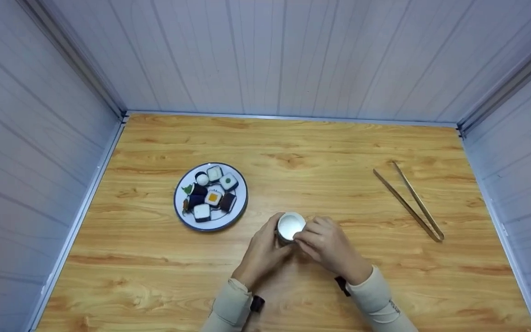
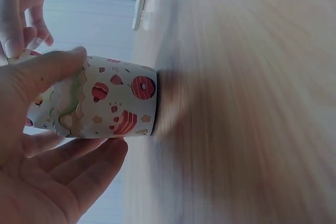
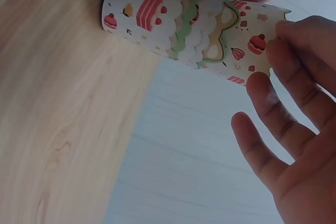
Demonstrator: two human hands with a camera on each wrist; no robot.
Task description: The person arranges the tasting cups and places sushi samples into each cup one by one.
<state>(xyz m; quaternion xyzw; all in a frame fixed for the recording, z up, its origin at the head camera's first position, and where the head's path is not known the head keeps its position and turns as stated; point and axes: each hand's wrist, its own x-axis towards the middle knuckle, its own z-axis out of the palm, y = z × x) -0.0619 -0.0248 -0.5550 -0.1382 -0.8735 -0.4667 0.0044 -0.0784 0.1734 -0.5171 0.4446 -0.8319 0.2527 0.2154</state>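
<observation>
Pale panelled walls [image 1: 265, 55] border a wood-grained desk [image 1: 293, 143], where a paper-cup stack [image 2: 100, 95] stands, long axis upright, between left fingers [image 2: 97, 163], curled round its middle, and right fingers [image 3: 299, 77], pinching its top rim; neither is nearer. White inside, it wears red cake prints and scalloped, green-trimmed edges.

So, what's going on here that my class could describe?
A person's left grip holds an upright stack of nested white paper cups with red pastry prints, while the right grip pinches the rim of the top cup. A round, blue-rimmed white plate of dark-and-white sushi-like pieces sits left; V-shaped metal tongs lie right.
</observation>
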